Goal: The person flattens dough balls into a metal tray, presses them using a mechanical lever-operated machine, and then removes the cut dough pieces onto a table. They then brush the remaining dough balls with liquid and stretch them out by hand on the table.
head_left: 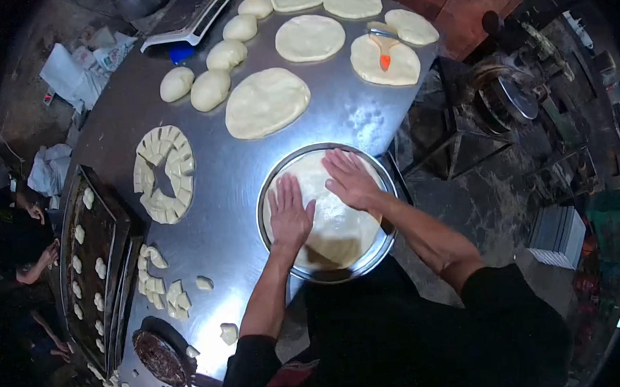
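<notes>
A round metal pan sits at the near edge of the steel table, lined with a flat disc of dough. My left hand lies flat on the dough's left part, fingers stretched toward the far side. On the upper right of the same disc rests my right hand, palm down and fingers extended, close to the rim. Neither hand grips anything. Beyond the pan lies a flattened dough round, and left of it a ring of cut dough.
Several dough balls and flat rounds cover the far table, beside a scale. A roller tool with an orange tip lies on one round. Left are a tray of small dough pieces, a dark pan and other people's hands.
</notes>
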Motion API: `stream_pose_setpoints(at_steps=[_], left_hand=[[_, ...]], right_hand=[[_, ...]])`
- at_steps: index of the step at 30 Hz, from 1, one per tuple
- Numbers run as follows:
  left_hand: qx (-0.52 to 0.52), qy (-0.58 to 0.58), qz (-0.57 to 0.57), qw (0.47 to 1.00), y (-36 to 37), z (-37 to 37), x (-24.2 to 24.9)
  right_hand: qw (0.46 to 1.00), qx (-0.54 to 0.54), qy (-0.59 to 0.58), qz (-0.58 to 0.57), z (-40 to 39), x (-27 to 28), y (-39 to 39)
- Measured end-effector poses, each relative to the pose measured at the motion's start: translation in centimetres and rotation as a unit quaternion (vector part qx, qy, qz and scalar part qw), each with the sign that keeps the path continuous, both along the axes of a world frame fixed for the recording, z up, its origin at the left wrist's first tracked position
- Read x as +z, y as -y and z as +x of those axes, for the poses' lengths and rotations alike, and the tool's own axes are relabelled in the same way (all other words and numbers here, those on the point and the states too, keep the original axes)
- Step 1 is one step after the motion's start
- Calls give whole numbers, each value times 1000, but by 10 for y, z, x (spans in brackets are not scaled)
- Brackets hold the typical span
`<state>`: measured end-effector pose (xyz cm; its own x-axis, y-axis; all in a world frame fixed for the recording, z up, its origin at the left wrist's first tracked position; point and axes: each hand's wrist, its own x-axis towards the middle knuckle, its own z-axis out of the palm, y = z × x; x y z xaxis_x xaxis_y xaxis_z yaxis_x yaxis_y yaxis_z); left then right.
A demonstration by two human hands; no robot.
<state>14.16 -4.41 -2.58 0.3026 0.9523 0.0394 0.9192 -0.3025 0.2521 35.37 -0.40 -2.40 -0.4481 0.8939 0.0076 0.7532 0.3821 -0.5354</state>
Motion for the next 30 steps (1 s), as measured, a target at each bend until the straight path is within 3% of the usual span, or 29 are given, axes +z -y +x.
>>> stream_pose_setpoints(at_steps=[2, 4, 5, 8, 10, 11, 12, 13, 14, 17, 18, 20, 22, 24, 26, 28, 29, 30], left_hand=[[24, -13, -31, 999, -2, -2, 6], [-60, 4, 15, 998, -10, 9, 9], [-138, 6, 64, 988, -21, 15, 8], [-61, 6, 52, 997, -13, 14, -3], [-26, -13, 87, 996, 0, 5, 19], [25, 145, 4, 989, -11, -6, 40], [68, 299, -82, 948, -21, -17, 56], [115, 309, 1, 944, -28, -27, 49], [120, 305, 7, 945, -36, -33, 36], [84, 242, 12, 966, -38, -56, 12], [121, 248, -59, 959, -31, -59, 17], [138, 191, -92, 968, -12, -73, 11], [173, 206, -100, 958, -10, -84, 24], [201, 225, -110, 947, -19, -88, 32], [249, 263, 83, 928, -44, -92, 27], [206, 227, 70, 949, -73, -105, 15], [161, 183, 55, 968, -76, -114, 7], [114, 238, -16, 964, -76, -119, 7]], right_hand=[[989, -32, -36, -141, -7, 25, -12], [992, -116, -4, -50, -24, 36, 14], [989, -142, 32, -12, -25, 1, 31], [994, -57, 86, 37, 6, 2, 31], [998, -26, 50, -26, 7, 24, 12], [996, -48, 21, -66, 2, 30, 3], [998, -65, 0, -22, -6, 30, -4], [999, -19, 34, 28, -14, 16, -4], [994, 26, 68, 77, -21, 0, -5], [993, 31, 106, -48, -54, 36, -28], [993, 40, 103, -39, -66, 31, -23], [988, 121, 91, 39, -86, 15, -1], [987, 139, 82, -18, -107, 18, 7], [958, 228, 172, 27, -121, 11, 42], [950, 269, 143, 63, -130, 6, 60], [911, 401, 80, -58, -139, 12, 40], [928, 331, -38, -164, -139, 14, 30], [927, 337, -35, -160, -143, 14, 25]])
